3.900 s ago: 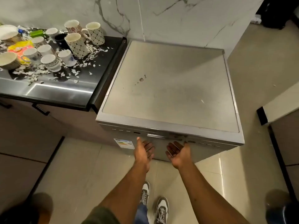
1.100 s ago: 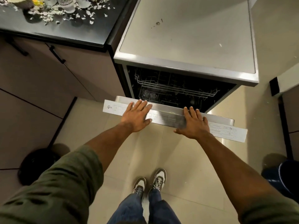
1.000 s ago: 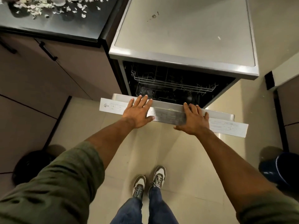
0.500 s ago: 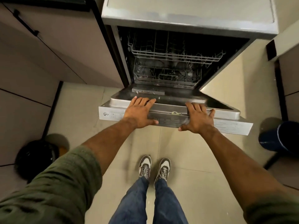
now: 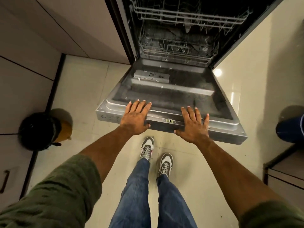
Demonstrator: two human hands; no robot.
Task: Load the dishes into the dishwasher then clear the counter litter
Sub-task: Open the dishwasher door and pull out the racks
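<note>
— What does the frame show?

— A person stands over an open dishwasher [image 5: 177, 51], both palms laid flat on the front lip of its lowered door [image 5: 171, 99]. The left hand [image 5: 135, 116] rests at the centre-left of the frame and the right hand [image 5: 193, 125] just right of centre, well apart, fingers straight and spread, gripping nothing.

— How far along is the job?

— Barely begun, by the look of it. The door lies close to level in the middle of the frame, its detergent dispenser [image 5: 151, 76] exposed. The upper rack [image 5: 185, 15] and lower rack [image 5: 177, 50], at the top of the frame, appear to hold no dishes, though the interior is dark.

— And the dishes, the litter?

— Neither is in view; the bench is out of frame. Loading and clearing both seem still to come.

— Anything else nearby?

— A dark bin [image 5: 39, 130] with a black liner stands on the floor at the left edge, a blue container [image 5: 291, 129] at the right edge. White flecks dot the door's inner face.
</note>
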